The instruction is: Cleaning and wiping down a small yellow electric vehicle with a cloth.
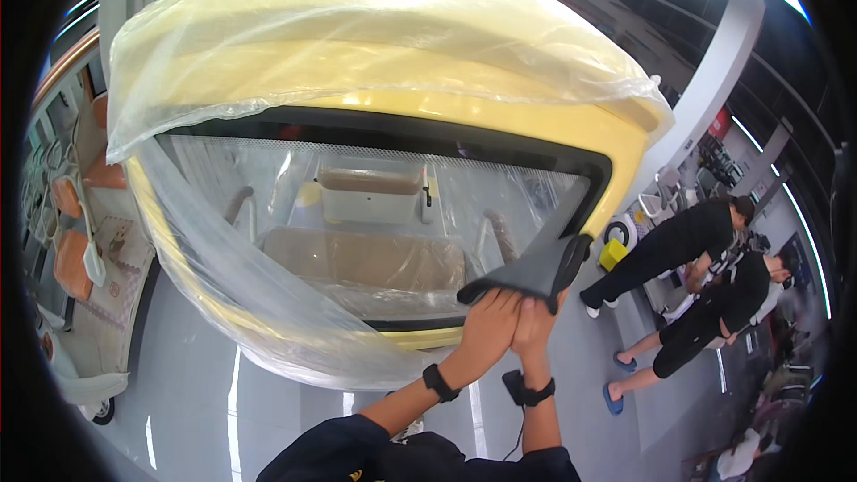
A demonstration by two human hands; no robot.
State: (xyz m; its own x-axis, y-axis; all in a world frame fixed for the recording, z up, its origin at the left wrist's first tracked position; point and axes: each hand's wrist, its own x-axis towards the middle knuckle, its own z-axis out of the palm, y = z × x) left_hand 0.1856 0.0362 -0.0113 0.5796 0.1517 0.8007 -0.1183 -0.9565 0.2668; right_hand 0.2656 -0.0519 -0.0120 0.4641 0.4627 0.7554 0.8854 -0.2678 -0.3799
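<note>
A dark grey cloth (535, 271) with black edges lies folded against the lower right corner of a vehicle's window (375, 214). Both of my hands are at its lower edge: my left hand (485, 325) has its fingers on the cloth, and my right hand (533, 328) touches it close beside. How firmly either hand grips cannot be made out. A yellow frame (606, 140) surrounds the glass, and clear plastic film (375, 33) drapes over its top, left side and lower edge. Through the glass show a brown seat (368, 258) and a beige box (368, 197).
Two people in dark clothes stand at the right, one (669, 241) behind the other (723, 314), near a yellow box (612, 254). Vehicles with orange seats (72, 264) line the left side. A white pillar (716, 73) rises at the upper right.
</note>
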